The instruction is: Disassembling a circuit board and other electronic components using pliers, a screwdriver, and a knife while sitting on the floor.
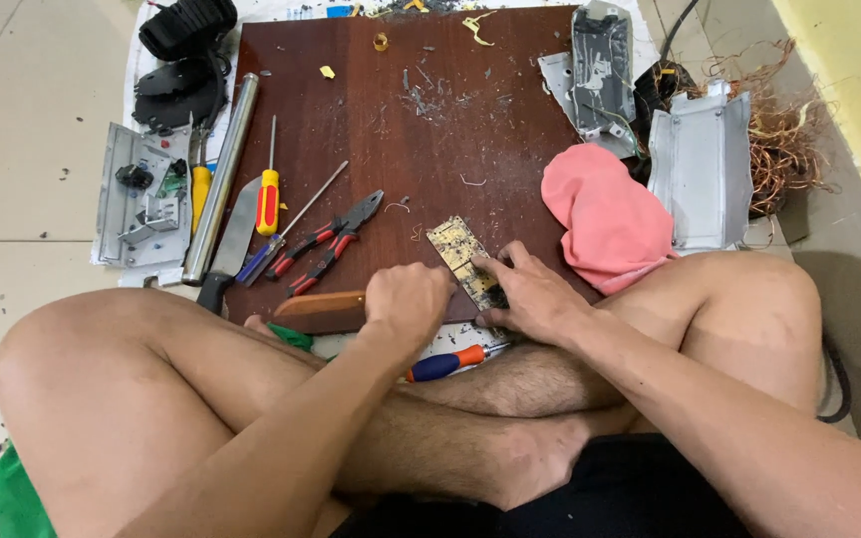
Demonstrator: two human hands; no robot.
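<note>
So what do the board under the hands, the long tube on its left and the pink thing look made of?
The work board looks like wood or laminate: dark reddish-brown, semi-gloss, faint grain. The long tube looks like bare metal, grey with a bright streak along it. The pink thing is soft cloth, matte and folded. The right hand presses a yellowish circuit board.

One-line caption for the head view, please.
Seated cross-legged, right hand steadies a circuit board on a wooden board; left hand grips a wooden handle.

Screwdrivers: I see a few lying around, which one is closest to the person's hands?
The orange-and-blue-handled screwdriver, lying off the board's near edge just below the left hand. The yellow-and-red one and the blue-handled one lie farther left.
</note>
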